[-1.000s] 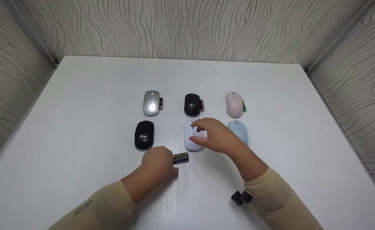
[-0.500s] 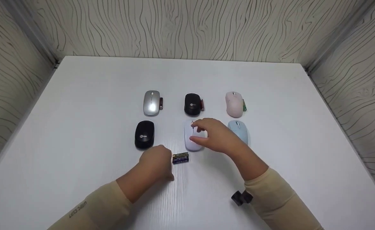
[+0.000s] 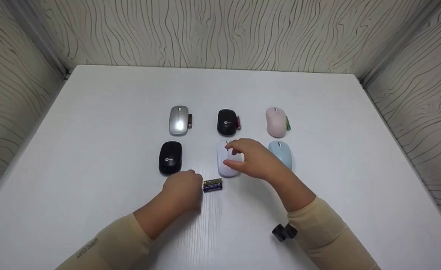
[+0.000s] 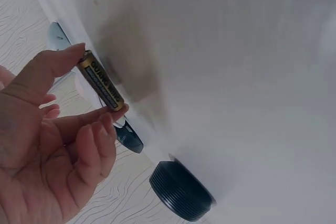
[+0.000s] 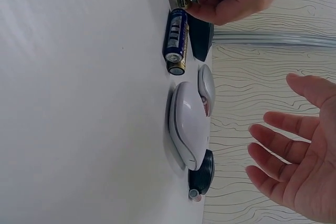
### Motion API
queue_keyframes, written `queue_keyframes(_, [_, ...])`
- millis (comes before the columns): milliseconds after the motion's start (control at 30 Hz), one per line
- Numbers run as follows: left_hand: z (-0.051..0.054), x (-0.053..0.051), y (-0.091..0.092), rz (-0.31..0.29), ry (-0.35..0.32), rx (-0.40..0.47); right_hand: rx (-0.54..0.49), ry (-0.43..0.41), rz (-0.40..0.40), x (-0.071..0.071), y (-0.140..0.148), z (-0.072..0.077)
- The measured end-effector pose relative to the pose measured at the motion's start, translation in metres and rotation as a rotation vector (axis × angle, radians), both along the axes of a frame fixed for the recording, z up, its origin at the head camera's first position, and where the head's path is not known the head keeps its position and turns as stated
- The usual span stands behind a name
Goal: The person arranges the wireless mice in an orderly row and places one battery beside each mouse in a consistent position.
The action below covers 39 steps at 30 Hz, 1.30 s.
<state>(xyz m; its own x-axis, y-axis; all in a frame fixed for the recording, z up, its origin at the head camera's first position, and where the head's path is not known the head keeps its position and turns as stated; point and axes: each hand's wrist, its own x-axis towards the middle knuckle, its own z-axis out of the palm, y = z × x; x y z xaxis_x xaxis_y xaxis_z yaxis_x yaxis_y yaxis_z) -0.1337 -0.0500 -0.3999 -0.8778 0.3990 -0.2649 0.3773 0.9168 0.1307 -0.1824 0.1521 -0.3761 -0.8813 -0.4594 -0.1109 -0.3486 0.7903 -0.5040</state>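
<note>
My left hand pinches a gold-and-black AA battery end to end between thumb and finger, just over the table. In the head view this battery is hidden behind the hand. To its right lie a blue battery and a gold one, side by side on the table. Fingers apart and holding nothing, my right hand hovers above the white mouse. A black mouse sits just beyond my left hand, and a light blue mouse is partly covered by my right forearm.
A silver mouse, a second black mouse and a pink mouse form the far row, each with small batteries at its right side. Wood-patterned panels border the white table at the back and sides.
My left hand has drawn slightly left, away from the two batteries on the table, and its thumb has gone out of sight in the head view. My right hand stays put.
</note>
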Motion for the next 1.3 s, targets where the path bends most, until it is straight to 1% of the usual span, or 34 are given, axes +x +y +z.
queue_keyframes(67, [0.000,-0.003,-0.002,-0.021,0.035,0.014,-0.003,-0.014,-0.012,-0.001,-0.001,0.001])
queue_keyframes(200, [0.002,-0.010,-0.007,-0.052,0.103,0.033,-0.002,-0.004,-0.003,-0.003,-0.002,0.003])
queue_keyframes(367, [0.005,-0.023,-0.017,-0.067,0.147,0.045,0.017,0.005,0.003,-0.008,-0.006,0.004])
queue_keyframes(500, [0.003,-0.034,-0.027,-0.037,0.190,0.093,0.022,0.026,-0.003,-0.012,-0.010,0.001])
queue_keyframes(567, [0.001,-0.039,-0.032,-0.010,0.216,0.137,0.020,0.045,-0.002,-0.015,-0.013,-0.001])
queue_keyframes(667, [-0.006,-0.048,-0.040,0.023,0.251,0.208,0.013,0.075,0.001,-0.017,-0.017,-0.005])
queue_keyframes(767, [-0.011,-0.057,-0.047,0.034,0.285,0.271,-0.003,0.098,0.014,-0.020,-0.021,-0.009])
queue_keyframes(833, [-0.014,-0.063,-0.052,0.036,0.301,0.297,-0.011,0.106,0.027,-0.022,-0.024,-0.012])
queue_keyframes(933, [-0.017,-0.070,-0.058,0.032,0.305,0.319,-0.012,0.103,0.043,-0.024,-0.028,-0.016])
queue_keyframes(1000, [-0.020,-0.075,-0.061,0.031,0.294,0.319,-0.006,0.094,0.044,-0.025,-0.031,-0.017])
queue_keyframes(1167, [-0.028,-0.085,-0.066,0.028,0.246,0.271,0.000,0.065,0.038,-0.024,-0.036,-0.019])
queue_keyframes(1300, [-0.033,-0.089,-0.068,0.023,0.213,0.231,0.003,0.035,0.032,-0.024,-0.038,-0.019])
